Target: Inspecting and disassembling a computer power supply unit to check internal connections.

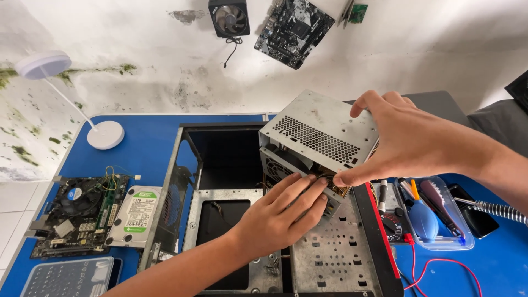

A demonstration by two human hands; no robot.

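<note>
We hold the grey perforated metal power supply box tilted over the open grey metal computer case on the blue table. Our right hand grips its top and far side; our left hand lies flat under its lower corner, fingers closed against it. Best we keep it level, supporting underneath and clear of the case's edges.

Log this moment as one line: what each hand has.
left hand: under power supply box, fingers on it | right hand: gripping its top | box: tilted over open computer case
</note>
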